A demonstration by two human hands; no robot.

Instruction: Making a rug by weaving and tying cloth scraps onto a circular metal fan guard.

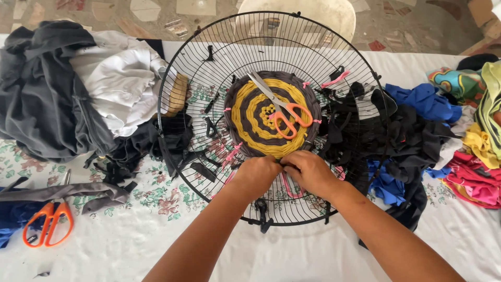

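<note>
Both hands meet at the near edge of the woven round. The left hand (259,175) is curled into a loose fist, knuckles up, and the right hand (309,171) is bunched beside it, the two touching where the fingers pinch down on the weave; what exactly sits between the fingertips is hidden under the knuckles, so I cannot tell whether they grip a strip or only press on it.

Just beyond them lies the woven mat (271,116), a flat disc of fabric strips wound in rings of mustard yellow and dark grey-brown, with a small yellow knot at the centre. It is fixed to the middle of a black wire fan guard (180,68), which lies flat on the table (pink ties hold the mat's rim to the wires here and there). The hands work at the mat's nearest rim, over the guard's lower spokes.

On top of the mat rest orange-handled scissors (284,112), blades pointing to the upper left.

Farther out, black fabric scraps (360,125) pile up on the right of the guard, a heap of grey and white clothing (78,83) sits to the left, and a second pair of orange scissors (48,223) lies on the floral tablecloth (162,198) well apart at the near left.
</note>
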